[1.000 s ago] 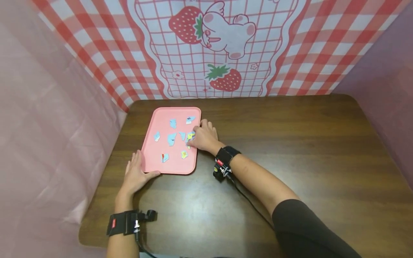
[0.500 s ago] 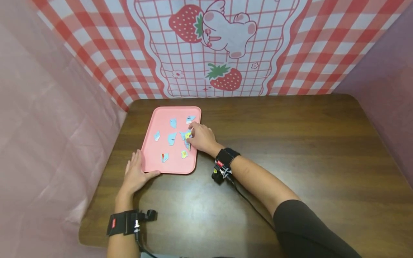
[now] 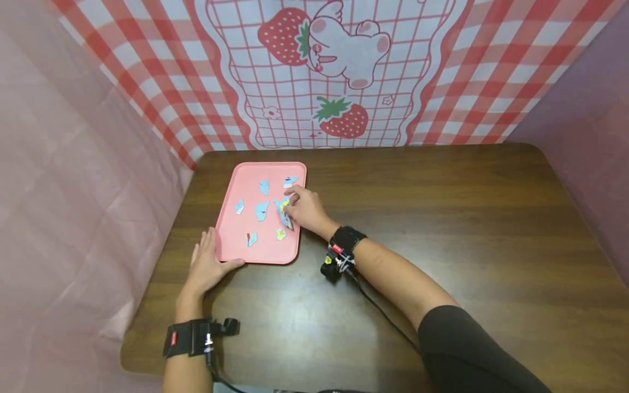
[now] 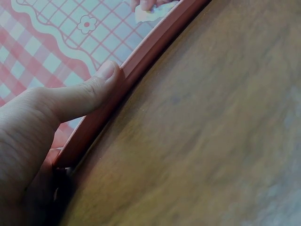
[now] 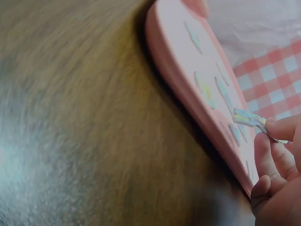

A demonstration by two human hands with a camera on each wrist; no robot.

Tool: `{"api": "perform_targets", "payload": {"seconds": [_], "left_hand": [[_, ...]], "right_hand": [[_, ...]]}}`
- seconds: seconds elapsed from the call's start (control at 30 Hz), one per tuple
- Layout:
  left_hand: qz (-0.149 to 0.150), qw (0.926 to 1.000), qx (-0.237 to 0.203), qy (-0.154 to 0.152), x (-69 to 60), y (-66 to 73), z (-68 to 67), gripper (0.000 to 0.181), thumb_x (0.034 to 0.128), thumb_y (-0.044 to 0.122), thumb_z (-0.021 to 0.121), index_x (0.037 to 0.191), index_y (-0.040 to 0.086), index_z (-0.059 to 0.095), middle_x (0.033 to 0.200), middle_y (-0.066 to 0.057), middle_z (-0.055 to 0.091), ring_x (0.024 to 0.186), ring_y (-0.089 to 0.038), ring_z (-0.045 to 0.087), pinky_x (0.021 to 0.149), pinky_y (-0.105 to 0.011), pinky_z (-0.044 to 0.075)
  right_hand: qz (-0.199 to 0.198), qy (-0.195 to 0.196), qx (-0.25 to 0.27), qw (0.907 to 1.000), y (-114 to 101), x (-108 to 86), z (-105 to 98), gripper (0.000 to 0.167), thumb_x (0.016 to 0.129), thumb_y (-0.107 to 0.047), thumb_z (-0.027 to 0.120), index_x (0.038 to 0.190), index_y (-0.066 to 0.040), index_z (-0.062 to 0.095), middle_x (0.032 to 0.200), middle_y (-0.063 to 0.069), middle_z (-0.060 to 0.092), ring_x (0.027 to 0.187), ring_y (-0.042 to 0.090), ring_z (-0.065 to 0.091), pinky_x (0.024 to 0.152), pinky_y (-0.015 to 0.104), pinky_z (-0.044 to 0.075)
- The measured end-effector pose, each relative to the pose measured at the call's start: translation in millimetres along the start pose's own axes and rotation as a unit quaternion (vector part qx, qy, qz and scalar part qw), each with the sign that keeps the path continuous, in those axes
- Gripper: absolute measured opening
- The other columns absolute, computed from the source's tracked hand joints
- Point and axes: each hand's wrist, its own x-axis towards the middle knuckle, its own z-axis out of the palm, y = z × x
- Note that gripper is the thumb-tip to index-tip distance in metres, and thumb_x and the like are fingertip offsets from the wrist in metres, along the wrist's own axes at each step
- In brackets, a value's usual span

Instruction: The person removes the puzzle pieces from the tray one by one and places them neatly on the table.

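A person's two bare hands work at a pink tray (image 3: 231,248) lying on the left part of a brown wood-grain table (image 3: 442,229). The right hand (image 3: 308,210) is over the tray's right edge, its thumb and fingertips pinching a small clump of pieces (image 5: 249,117), blue with patches of yellow. The right wrist view shows the clump as thin layers held edge-on, raised above the tray; how many it contains cannot be told. The left hand (image 3: 206,267) is spread around the tray's near left corner, thumb straight along the near rim and fingers against the left side. Six irregular flat pieces lie well apart from one another on the tray: a blue and white one (image 3: 290,181) near the far right corner, a light blue one (image 3: 264,186) beside it to the left, a pale one (image 3: 239,207) near the left side, a larger blue one (image 3: 262,211) in the middle, a yellow one (image 3: 280,234) toward the near right, and one with a red mark (image 3: 251,239) toward the near left. Each wrist wears a black strap (image 3: 187,339) with a small camera, and a dark sleeve (image 3: 462,338) covers the right upper arm. Behind the table hangs a red-and-white checked cloth (image 3: 486,71) printed with strawberries and a white cartoon animal.
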Motion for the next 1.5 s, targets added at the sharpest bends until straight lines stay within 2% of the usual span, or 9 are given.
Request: {"api": "perform_targets", "payload": {"seconds": [0.2,0.47,0.6,0.7,1.13,1.5], "left_hand": [[0.002,1.0,0.0,0.002,0.5,0.9,0.2,0.125,0.0796,0.054,0.079,0.156,-0.011,0.006,0.163,-0.032,0.005,0.152,-0.045,0.0,0.119,-0.061,0.0],[0.001,1.0,-0.001,-0.005,-0.6,2.6,-1.1,0.125,0.0804,0.056,0.078,0.157,-0.01,0.004,0.164,-0.031,0.003,0.152,-0.045,-0.001,0.119,-0.061,0.0],[-0.001,0.9999,0.0,-0.01,-1.7,5.9,-3.8,0.124,0.0818,0.055,0.077,0.157,-0.01,0.003,0.163,-0.031,0.002,0.152,-0.045,-0.002,0.119,-0.061,-0.001],[-0.001,0.9999,0.001,-0.011,-1.9,6.5,-4.4,0.124,0.0819,0.055,0.077,0.157,-0.01,0.002,0.163,-0.031,0.002,0.152,-0.045,-0.002,0.119,-0.061,0.0],[-0.003,0.9999,0.002,-0.012,-1.7,5.4,-3.0,0.125,0.0817,0.055,0.078,0.157,-0.01,0.002,0.163,-0.031,0.002,0.152,-0.044,-0.003,0.12,-0.06,-0.001],[0.002,0.9999,0.001,-0.011,-2.4,4.8,-2.7,0.124,0.0817,0.055,0.078,0.156,-0.01,0.003,0.163,-0.031,0.002,0.152,-0.044,-0.002,0.12,-0.06,-0.001]], "right_hand": [[0.024,0.036,0.067,0.9968,-0.1,1.1,-8.6,0.037,0.08,-0.004,0.079,0.115,-0.003,0.069,0.082,0.005,0.068,0.077,0.016,0.065,0.068,0.024,0.051],[0.056,0.062,0.083,0.9931,5.1,2.5,-22.8,0.039,0.082,-0.005,0.079,0.12,0.0,0.069,0.084,0.008,0.068,0.081,0.019,0.064,0.071,0.027,0.051],[0.066,0.074,0.125,0.9872,9.6,4.1,-27.0,0.037,0.083,0.0,0.077,0.118,0.005,0.068,0.084,0.011,0.07,0.073,0.018,0.068,0.067,0.025,0.055],[0.071,0.08,0.139,0.9845,10.8,3.9,-31.2,0.035,0.084,0.001,0.076,0.117,0.005,0.068,0.084,0.013,0.071,0.069,0.017,0.069,0.065,0.025,0.056],[0.094,0.109,0.119,0.9824,27.5,7.2,-49.0,0.036,0.083,-0.001,0.077,0.118,0.005,0.068,0.085,0.014,0.071,0.069,0.021,0.071,0.064,0.024,0.056],[0.119,0.131,0.087,0.9805,44.9,9.1,-65.2,0.033,0.084,-0.005,0.077,0.116,0.001,0.069,0.085,0.009,0.069,0.068,0.016,0.069,0.063,0.022,0.053]]}}
